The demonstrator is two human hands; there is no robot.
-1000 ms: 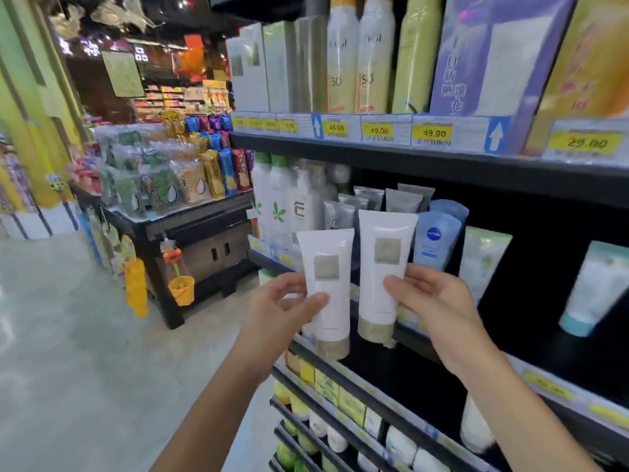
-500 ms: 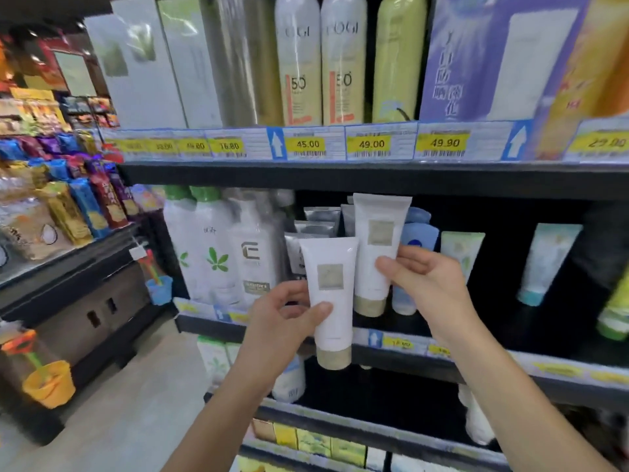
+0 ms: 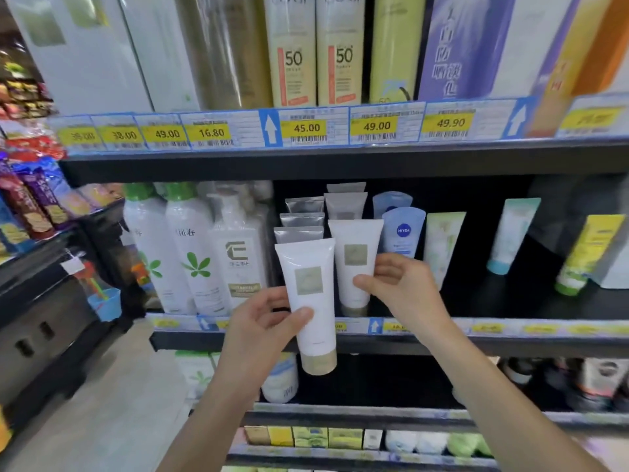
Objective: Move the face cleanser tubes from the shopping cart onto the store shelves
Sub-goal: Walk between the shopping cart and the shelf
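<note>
Left hand pinches white tube upright, before middle shelf edge. Right hand grips second white tube, cap apparently on shelf beside Nivea tube.

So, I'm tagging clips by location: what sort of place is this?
Probably a supermarket skincare aisle: yellow price tags run along the black shelf edge, sunscreen bottles stand above, and the left hand and right hand grip the left tube and right tube.

A cleanser tube stands at the front of the middle shelf, bottles well left; a second tube is nearer, just left, before the shelf edge.
</note>
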